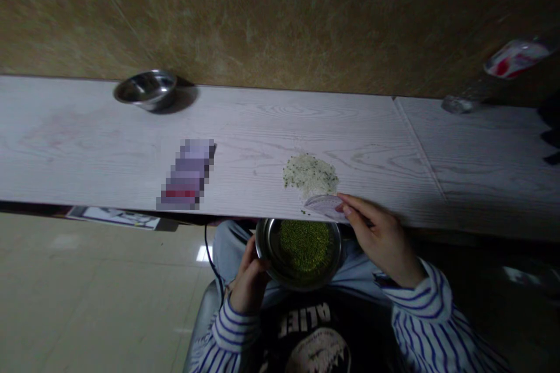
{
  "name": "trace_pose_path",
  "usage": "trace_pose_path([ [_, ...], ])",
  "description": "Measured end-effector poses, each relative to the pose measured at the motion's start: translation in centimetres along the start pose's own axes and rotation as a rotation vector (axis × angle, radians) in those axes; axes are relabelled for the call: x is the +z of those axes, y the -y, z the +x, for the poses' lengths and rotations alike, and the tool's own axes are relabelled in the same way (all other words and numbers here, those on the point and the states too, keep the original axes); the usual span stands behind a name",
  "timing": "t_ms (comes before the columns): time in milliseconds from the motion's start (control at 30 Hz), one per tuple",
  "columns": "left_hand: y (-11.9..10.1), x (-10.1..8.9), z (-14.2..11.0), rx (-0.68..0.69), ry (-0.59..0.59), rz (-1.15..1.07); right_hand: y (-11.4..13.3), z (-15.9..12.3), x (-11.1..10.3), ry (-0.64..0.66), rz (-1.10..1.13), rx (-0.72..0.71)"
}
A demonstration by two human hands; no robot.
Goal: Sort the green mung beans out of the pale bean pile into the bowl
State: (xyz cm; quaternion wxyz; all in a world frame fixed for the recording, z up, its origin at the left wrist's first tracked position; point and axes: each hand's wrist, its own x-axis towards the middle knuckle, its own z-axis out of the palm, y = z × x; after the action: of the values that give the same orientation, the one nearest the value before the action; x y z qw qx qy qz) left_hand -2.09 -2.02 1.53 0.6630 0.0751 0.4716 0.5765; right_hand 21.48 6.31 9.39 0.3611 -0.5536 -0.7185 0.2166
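A pale, wood-grained table (245, 122) bears a heap of white and green grains (310, 173), with a few loose green grains (305, 213) just on its near side. Left of the heap lies a flat, pixelated object (188, 175); farther back and left sits a metal bowl (151, 104). Well right of the heap stands a clear bottle (464, 100), beyond a seam (420, 148).

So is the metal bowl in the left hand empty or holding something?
Holding something: green grains cover much of the inside of the metal bowl in the left hand.
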Motion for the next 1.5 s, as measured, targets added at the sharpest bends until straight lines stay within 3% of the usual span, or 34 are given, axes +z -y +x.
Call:
trace_pose_path([
  [400,-0.3,-0.1,-0.1,0.023,0.038,0.008,2.4,-1.0,1.2,0.030,-0.001,-0.224],
  [600,-0.2,-0.1,0.2,0.016,0.039,0.020,1.4,-1.0,0.9,-0.126,-0.096,-0.165],
  [767,0.1,-0.6,0.6,0.011,0.055,0.004,1.7,0.2,1.6,-0.074,-0.147,-0.269],
  [1033,0.3,-0.8,1.0,0.006,0.040,0.019,-0.2,2.2,0.5,-0.143,-0.214,-0.223],
  [1167,0.2,-0.5,1.0,-0.009,0.041,-0.017,0.2,3.1,0.3,-0.156,-0.235,-0.231],
  [1500,-0.3,-1.5,0.7,0.012,0.033,0.007,1.6,5.5,2.8,-0.134,-0.307,-0.323],
])
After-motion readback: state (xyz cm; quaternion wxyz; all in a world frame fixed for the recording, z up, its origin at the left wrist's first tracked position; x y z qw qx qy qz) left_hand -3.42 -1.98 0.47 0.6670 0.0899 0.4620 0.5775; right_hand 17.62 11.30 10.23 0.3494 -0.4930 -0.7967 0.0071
